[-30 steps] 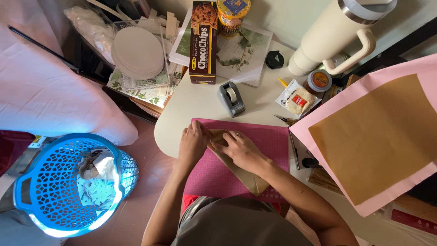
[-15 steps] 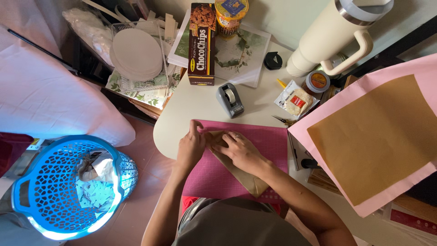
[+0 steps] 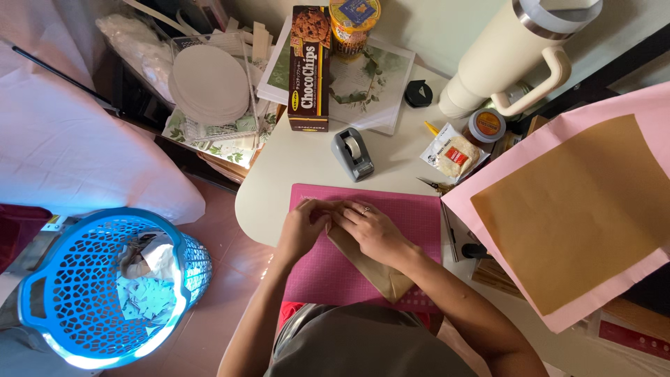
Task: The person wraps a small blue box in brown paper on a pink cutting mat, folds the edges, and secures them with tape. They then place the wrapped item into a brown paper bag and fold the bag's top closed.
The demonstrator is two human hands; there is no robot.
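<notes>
Both hands meet at the top of a matte magenta cutting mat [image 3: 405, 216] that lies flat on the smooth, cream, round-edged bench [image 3: 279, 174]. The left hand [image 3: 301, 227] is curled, its fingertips pressed down on the upper end of a strip of brown kraft paper [image 3: 380, 276]. The right hand [image 3: 370, 229], a ring on one finger, lies flat over the same end, fingers together and touching the left. The paper is dull and stiff-looking, folded into a long narrow band that runs slantwise down the mat to a blunt end near the person's body.

Just above the mat stands a grey, rounded tape dispenser [image 3: 352, 153]. Beyond it lie a long brown biscuit box [image 3: 309, 66] and a glossy leaf-printed sheet [image 3: 366, 84]. A tall cream tumbler [image 3: 506, 52] with a loop handle leans at the upper right. At the right a broad kraft sheet [image 3: 572, 209] rests on smooth pink paper [image 3: 628, 112]. On the floor to the left stands a blue plastic lattice basket [image 3: 63, 279] holding crumpled scraps.
</notes>
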